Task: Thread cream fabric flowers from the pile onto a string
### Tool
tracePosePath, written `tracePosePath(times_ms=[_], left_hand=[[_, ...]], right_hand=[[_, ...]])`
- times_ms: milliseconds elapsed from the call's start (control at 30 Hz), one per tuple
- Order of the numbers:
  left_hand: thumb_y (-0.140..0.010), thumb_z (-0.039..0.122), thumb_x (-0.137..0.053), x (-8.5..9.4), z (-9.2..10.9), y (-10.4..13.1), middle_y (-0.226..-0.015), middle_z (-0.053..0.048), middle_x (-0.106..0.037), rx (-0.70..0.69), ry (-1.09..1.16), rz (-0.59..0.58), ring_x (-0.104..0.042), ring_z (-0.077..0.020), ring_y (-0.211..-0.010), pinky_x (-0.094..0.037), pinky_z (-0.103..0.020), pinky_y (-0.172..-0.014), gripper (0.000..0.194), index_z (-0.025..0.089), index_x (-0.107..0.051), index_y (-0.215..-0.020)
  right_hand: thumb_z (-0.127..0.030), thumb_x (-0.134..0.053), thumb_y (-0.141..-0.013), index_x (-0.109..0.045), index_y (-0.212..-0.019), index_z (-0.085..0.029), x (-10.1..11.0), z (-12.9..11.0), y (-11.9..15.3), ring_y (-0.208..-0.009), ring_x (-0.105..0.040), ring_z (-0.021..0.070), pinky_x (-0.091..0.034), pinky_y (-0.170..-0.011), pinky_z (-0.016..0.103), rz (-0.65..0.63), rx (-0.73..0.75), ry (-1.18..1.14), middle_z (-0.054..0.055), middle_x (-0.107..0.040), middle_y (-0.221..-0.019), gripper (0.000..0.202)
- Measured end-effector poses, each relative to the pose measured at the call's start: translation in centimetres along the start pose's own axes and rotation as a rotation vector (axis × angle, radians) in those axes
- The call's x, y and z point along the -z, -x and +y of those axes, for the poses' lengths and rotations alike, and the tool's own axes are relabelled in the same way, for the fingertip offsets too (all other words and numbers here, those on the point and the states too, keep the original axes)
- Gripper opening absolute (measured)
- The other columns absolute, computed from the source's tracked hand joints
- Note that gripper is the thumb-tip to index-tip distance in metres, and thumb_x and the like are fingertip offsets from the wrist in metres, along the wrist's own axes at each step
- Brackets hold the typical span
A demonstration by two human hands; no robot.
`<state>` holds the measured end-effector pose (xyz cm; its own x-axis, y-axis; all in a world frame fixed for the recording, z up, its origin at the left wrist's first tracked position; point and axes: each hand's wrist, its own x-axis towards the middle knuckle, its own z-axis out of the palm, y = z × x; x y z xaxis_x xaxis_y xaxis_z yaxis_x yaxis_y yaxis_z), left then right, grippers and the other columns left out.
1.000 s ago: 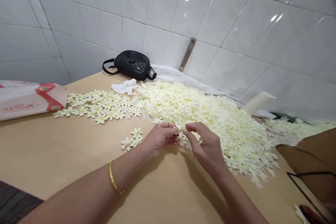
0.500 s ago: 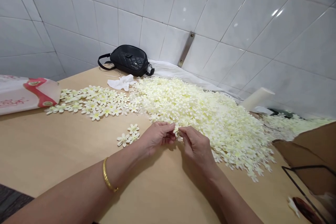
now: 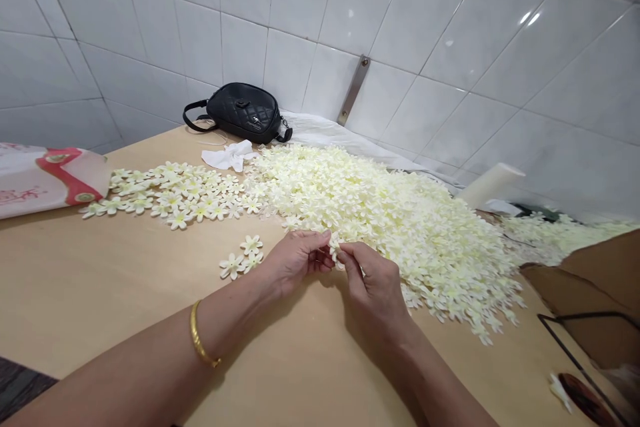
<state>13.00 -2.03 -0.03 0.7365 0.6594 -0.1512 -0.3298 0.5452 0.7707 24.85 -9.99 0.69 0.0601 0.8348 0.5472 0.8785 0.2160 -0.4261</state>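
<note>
A small pale yellow-white flower (image 3: 335, 251) is held between my two hands, in front of a large heap of similar flowers (image 3: 380, 207). The fingers of my left hand (image 3: 300, 255) are closed on its left side. From the right, the thumb and forefinger of my right hand (image 3: 373, 277) pinch the same flower. Three loose flowers (image 3: 251, 245) lie on the table (image 3: 125, 287) left of my left wrist. Farther back on the left, a spread of several flowers (image 3: 185, 193) reaches the heap.
A black bag (image 3: 243, 112) and a crumpled white tissue (image 3: 229, 156) sit at the back by the tiled wall. A white and red bag (image 3: 45, 180) is at the left edge. Brown cardboard (image 3: 595, 293) and a black wire frame (image 3: 570, 353) stand at the right.
The view has shifted slightly, so the table things appear a little farther left. Both hands stay at the flower, with my right fingertips slightly closer to my left.
</note>
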Motion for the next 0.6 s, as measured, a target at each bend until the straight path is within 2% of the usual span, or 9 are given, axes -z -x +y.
tracePosePath(times_ms=[67,233,467,600], left_hand=[[-0.065,0.03,-0.065,-0.05,-0.03,0.08,-0.053,-0.001,-0.053,0.017,0.008,-0.008,-0.048,-0.0083,-0.051,-0.037,-0.022,-0.055,0.022,0.012,-0.056,-0.057],[-0.054,0.015,-0.072,-0.14,0.07,0.08,-0.053,0.0,-0.055,0.025,-0.022,0.004,-0.05,-0.0077,-0.05,-0.038,-0.022,-0.057,0.017,0.012,-0.055,-0.056],[-0.059,0.015,-0.067,-0.46,0.44,0.18,-0.049,0.0,-0.053,0.033,-0.004,-0.014,-0.051,-0.0086,-0.05,-0.039,-0.022,-0.057,0.014,0.012,-0.054,-0.056],[-0.061,0.013,-0.063,-0.52,0.57,0.21,-0.05,0.0,-0.053,0.065,0.021,0.0,-0.05,-0.0088,-0.05,-0.04,-0.022,-0.055,0.012,0.012,-0.053,-0.056]], right_hand=[[-0.016,-0.039,-0.083,-0.055,-0.076,-0.018,-0.16,-0.01,-0.01,-0.06,-0.049,0.0131,-0.036,-0.057,0.024,0.009,-0.002,0.031,0.002,-0.056,-0.065,0.018],[-0.015,-0.036,-0.083,-0.052,-0.073,-0.018,-0.41,-0.14,0.0,-0.059,-0.047,0.0132,-0.035,-0.056,0.024,0.041,-0.023,0.051,0.002,-0.052,-0.064,0.019],[-0.02,-0.037,-0.084,-0.048,-0.07,-0.018,-0.57,0.07,0.06,-0.056,-0.045,0.0111,-0.033,-0.054,0.023,0.07,-0.161,-0.045,0.0,-0.05,-0.063,0.018],[-0.023,-0.038,-0.083,-0.047,-0.071,-0.018,-0.63,0.08,-0.02,-0.055,-0.046,0.0105,-0.035,-0.053,0.022,0.046,-0.271,-0.222,-0.002,-0.049,-0.06,0.016]])
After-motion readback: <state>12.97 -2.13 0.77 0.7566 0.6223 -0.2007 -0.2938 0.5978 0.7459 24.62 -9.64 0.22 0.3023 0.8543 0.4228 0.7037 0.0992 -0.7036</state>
